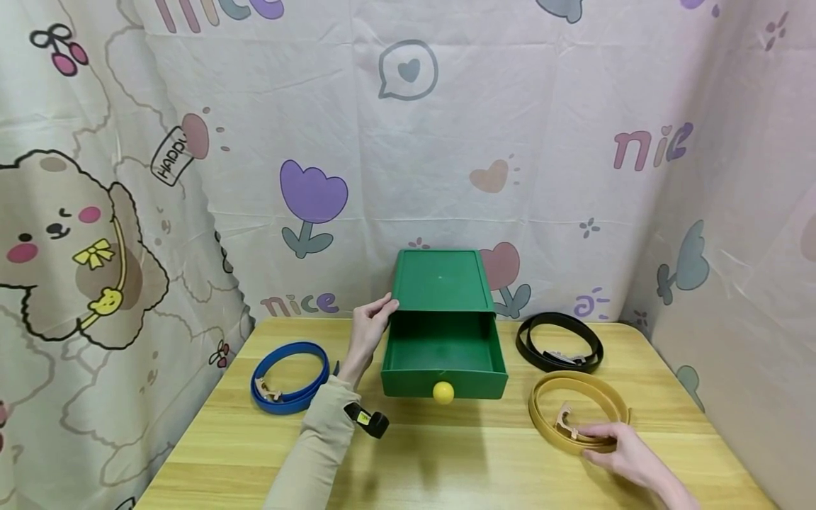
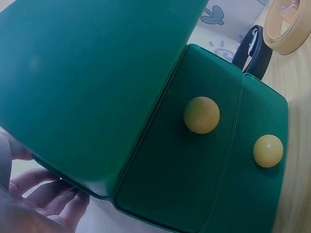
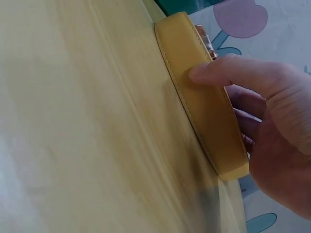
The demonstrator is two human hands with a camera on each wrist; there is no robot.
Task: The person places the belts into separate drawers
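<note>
My left hand (image 1: 367, 331) grips the upper left side of a green drawer box (image 1: 440, 278). In the left wrist view its fingers (image 2: 43, 194) curl at the edge, partly hidden behind the green panel. A drawer (image 1: 446, 384) with a yellow knob (image 1: 443, 392) stands pulled out, its inside bare. To the right, my right hand (image 1: 627, 459) pinches the near side of a coiled yellow belt (image 1: 542, 418) with a gold-coloured buckle (image 1: 564, 419). The right wrist view shows the thumb on the outer face of the belt (image 3: 209, 116), the other fingers behind it.
Behind the yellow belt lies a coiled black belt (image 1: 596, 343). A coiled blue belt (image 1: 293, 407) rests on the wooden table (image 1: 229, 453) left of my left arm. Two more yellow-knobbed fronts show in the left wrist view. A printed curtain (image 1: 446, 142) hangs at the table's back.
</note>
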